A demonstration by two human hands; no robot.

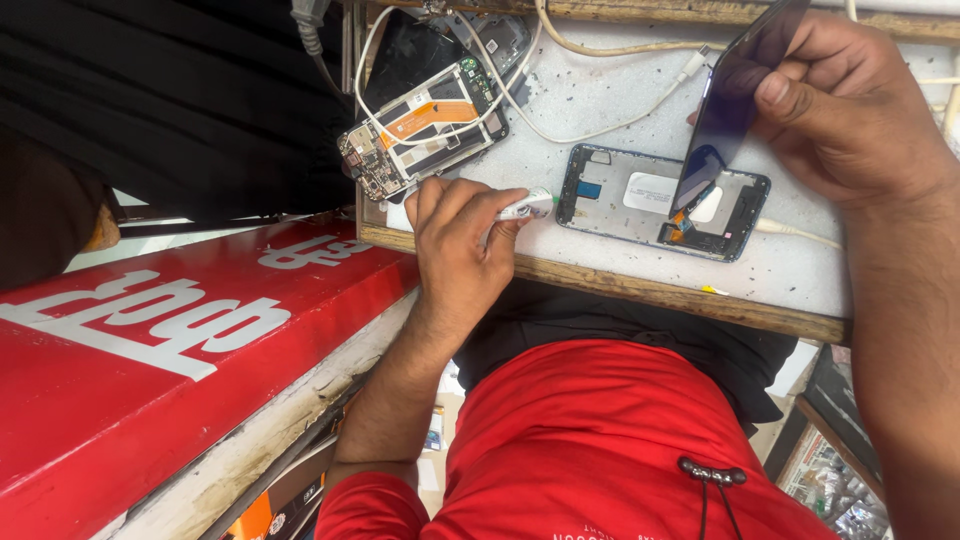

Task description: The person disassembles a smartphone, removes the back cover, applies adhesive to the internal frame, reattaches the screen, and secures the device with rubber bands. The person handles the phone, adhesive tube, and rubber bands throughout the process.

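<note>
White speckled wooden-edged workbench (pixel 600 100): grey phone frame w/ open back (pixel 630 195) at centre, stripped phone w/ orange flex cable (pixel 420 125) at 10 o'clock, white cables (pixel 600 128) btwn.

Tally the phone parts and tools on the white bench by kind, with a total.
Open phone frames lying flat: 1
Dark screen panels lifted by a hand: 1
Opened phones showing circuit boards: 1
Small white tubes in a hand: 1
Total: 4

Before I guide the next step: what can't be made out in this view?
- Head view: the small white tube is mostly hidden inside the left hand.
- The top of the dark screen panel is cut off by the upper edge and covered by the right hand.
- Part of the phone frame lies behind the panel.
- The parts of the opened phone are too small to tell apart.
</note>
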